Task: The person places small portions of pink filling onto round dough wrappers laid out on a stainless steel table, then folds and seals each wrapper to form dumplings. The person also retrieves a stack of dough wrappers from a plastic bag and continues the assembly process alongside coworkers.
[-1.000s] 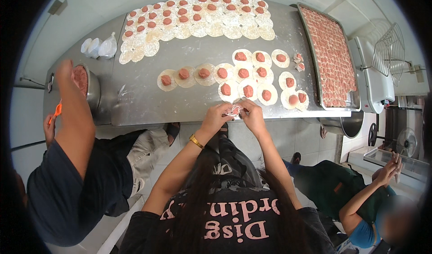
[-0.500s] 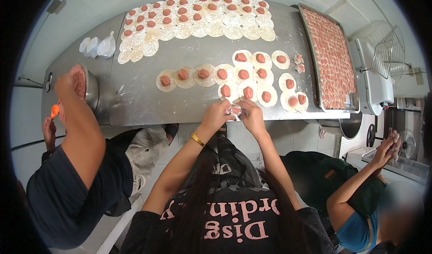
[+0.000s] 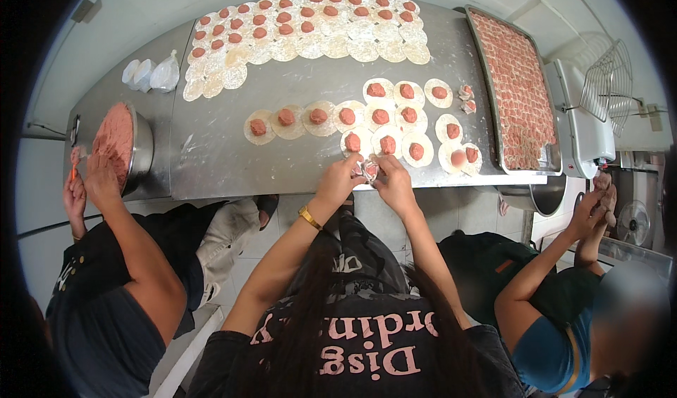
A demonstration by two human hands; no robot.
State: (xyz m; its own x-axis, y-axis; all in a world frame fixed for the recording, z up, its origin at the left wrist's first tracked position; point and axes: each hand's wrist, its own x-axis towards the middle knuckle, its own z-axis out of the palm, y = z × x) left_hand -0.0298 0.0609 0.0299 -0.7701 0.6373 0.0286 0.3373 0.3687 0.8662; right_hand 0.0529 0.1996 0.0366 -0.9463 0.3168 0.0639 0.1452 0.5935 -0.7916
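Observation:
At the table's near edge, a small meat dumpling [image 3: 367,172] is pinched between my two hands, its floury wrapper gathered up in folds around the pink filling. My left hand [image 3: 341,179] grips its left side, a gold watch on the wrist. On the other side, the fingers of my right hand [image 3: 392,184] are closed on the wrapper too. Just beyond my fingertips lie round wrappers topped with lumps of pink minced meat [image 3: 388,144], several of them overlapping. Two folded dumplings [image 3: 467,100] sit by the tray at the right.
A large metal tray [image 3: 494,88] packed with dumplings lies on the right. Rows of wrappers [image 3: 308,47], some topped with meat, cover the table's far side. At left, a co-worker's hand [image 3: 104,179] is at a steel bowl [image 3: 145,144] of minced meat. Another person stands at right.
The wrapper between my fingers has drawn further together over the filling. The left co-worker's arm has pulled back from over the bowl. The right person's hands have shifted slightly down and left.

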